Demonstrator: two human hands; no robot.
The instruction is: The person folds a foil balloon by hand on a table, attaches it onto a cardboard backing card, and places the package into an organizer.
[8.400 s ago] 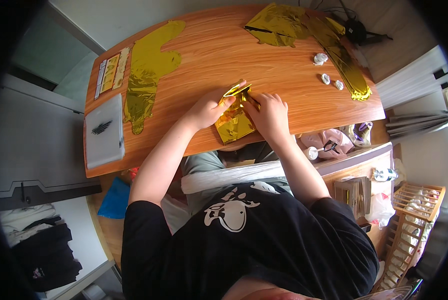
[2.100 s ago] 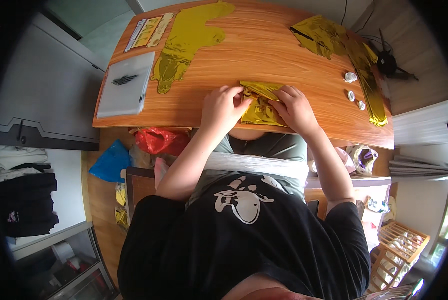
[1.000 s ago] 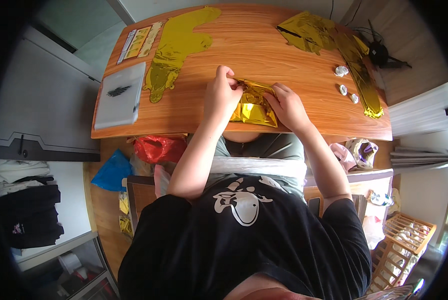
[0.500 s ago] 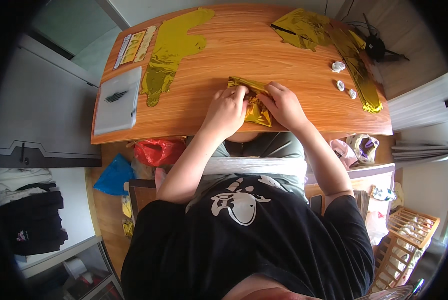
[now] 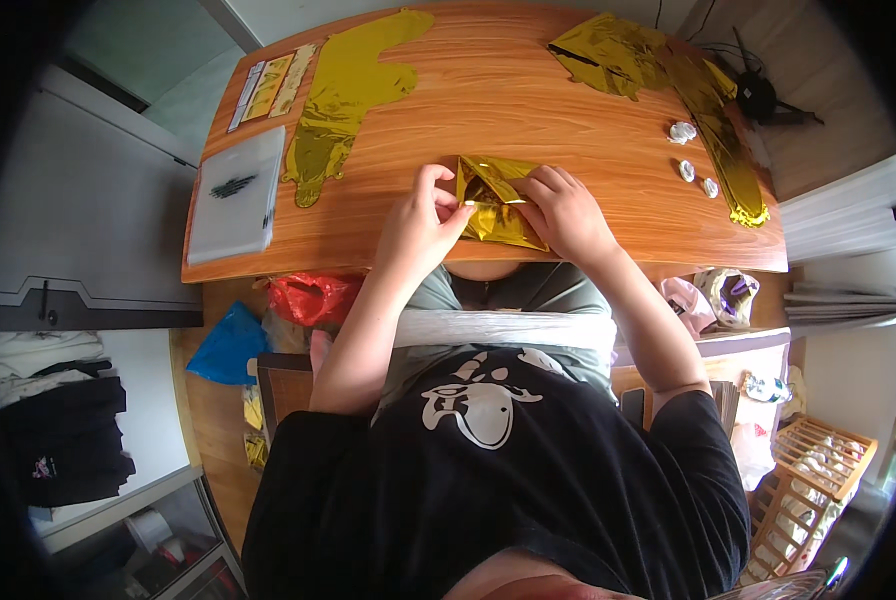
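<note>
A folded piece of shiny gold foil (image 5: 501,228) lies on the wooden table (image 5: 508,110) near its front edge, its upper layer lifted in a slanting fold. At its left edge, my left hand (image 5: 426,222) pinches the foil between thumb and fingers. From the right, my right hand (image 5: 566,212) grips the fold, with its thumb and fingertips closed on it. Farther left lies a large flat gold foil shape (image 5: 340,95) with rounded edges, like a deflated foil balloon. More gold foil (image 5: 613,55) is spread at the far right, and a long strip (image 5: 726,150) runs down the right side.
A clear plastic sleeve stack (image 5: 236,225) with dark thin pieces on it is at the left, below some flat packets (image 5: 268,90). Several small white crumpled bits (image 5: 686,170) sit at the right, near a black device with antennas (image 5: 756,95). A red bag (image 5: 313,298) is below the table edge.
My left hand has moved left and its fingers have opened out somewhat, now at the foil's left edge. The foil lies flatter and wider, with its upper layer folded across.
</note>
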